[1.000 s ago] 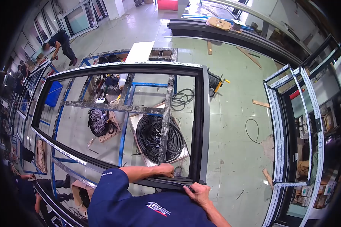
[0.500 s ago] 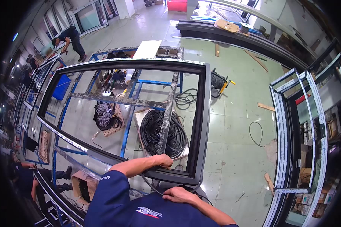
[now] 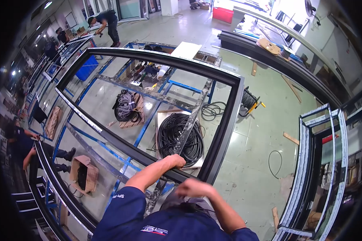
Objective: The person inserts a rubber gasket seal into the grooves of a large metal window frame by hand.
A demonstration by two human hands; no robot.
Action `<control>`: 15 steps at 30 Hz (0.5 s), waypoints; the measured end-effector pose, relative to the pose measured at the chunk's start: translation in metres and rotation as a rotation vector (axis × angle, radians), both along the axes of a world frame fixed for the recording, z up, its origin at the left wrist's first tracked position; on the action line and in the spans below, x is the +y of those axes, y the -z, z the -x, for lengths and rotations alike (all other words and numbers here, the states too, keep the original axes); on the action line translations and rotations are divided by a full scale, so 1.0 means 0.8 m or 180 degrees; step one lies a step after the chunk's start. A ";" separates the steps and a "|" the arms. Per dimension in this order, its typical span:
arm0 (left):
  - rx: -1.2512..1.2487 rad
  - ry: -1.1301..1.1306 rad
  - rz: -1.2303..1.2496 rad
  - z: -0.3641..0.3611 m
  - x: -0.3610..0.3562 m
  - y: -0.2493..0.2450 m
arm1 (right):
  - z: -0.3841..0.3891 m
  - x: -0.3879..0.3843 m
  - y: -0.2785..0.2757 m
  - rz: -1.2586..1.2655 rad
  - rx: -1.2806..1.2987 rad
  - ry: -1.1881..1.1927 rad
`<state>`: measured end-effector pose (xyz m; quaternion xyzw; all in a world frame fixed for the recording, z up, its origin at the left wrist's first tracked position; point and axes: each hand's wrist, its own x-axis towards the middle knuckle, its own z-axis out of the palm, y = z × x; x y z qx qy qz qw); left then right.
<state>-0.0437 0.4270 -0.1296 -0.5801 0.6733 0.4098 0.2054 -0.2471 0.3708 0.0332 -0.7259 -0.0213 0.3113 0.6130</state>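
A large black window frame [image 3: 222, 132] with white printed tape along its edges lies across a blue and grey trestle [image 3: 194, 114]. My left hand [image 3: 176, 161] is closed at the inner edge of the frame's near side, close to the near right corner. Whatever its fingers grip is hidden. My right hand [image 3: 194, 188], smeared by motion, is just outside that corner, near my body. Through the frame's opening, below my left hand, shows a big coil of black rubber strip [image 3: 169, 134] in a shallow box.
A grey coil [image 3: 126, 105] rests on a wooden pallet piece, and a cable reel [image 3: 249, 99] stands right of the frame. More taped frames [image 3: 303, 164] are at the right. One person [image 3: 108, 24] bends at the far left; another [image 3: 18, 140] is at lower left, near a cardboard box [image 3: 90, 178].
The view has turned, so the scene sits further right and more tilted. My right hand has risen from the dark strip by my chest toward the frame's corner. My left hand stays at the inner edge.
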 end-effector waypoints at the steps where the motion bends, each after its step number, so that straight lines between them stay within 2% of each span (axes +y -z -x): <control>1: -0.0043 -0.0087 -0.0016 0.001 -0.001 0.002 | -0.015 -0.020 -0.002 0.1043 -0.0269 0.0505; 2: -0.0087 -0.0170 -0.0023 -0.001 -0.002 0.005 | -0.027 -0.035 0.003 0.2091 -0.0555 0.1015; 4: -0.0082 -0.0397 -0.0036 -0.003 -0.002 0.016 | -0.051 -0.058 0.063 0.3087 -0.0579 0.0744; 6: -0.0186 -0.0108 0.0107 0.000 -0.006 0.011 | -0.079 -0.059 0.116 0.3183 0.0421 -0.0192; 10: 0.0037 -0.0343 0.0187 0.001 -0.008 0.015 | -0.104 -0.044 0.157 0.3021 0.0727 -0.0834; 12: 0.0010 -0.0331 0.0073 -0.002 -0.011 0.022 | -0.109 -0.038 0.195 0.2824 0.0528 -0.0660; 14: 0.0007 -0.0373 0.0041 -0.003 -0.016 0.042 | -0.101 -0.043 0.288 0.2413 0.0293 -0.0435; 15: 0.0068 -0.0445 -0.0010 -0.003 -0.016 0.050 | -0.101 -0.045 0.285 0.2304 0.0231 -0.0349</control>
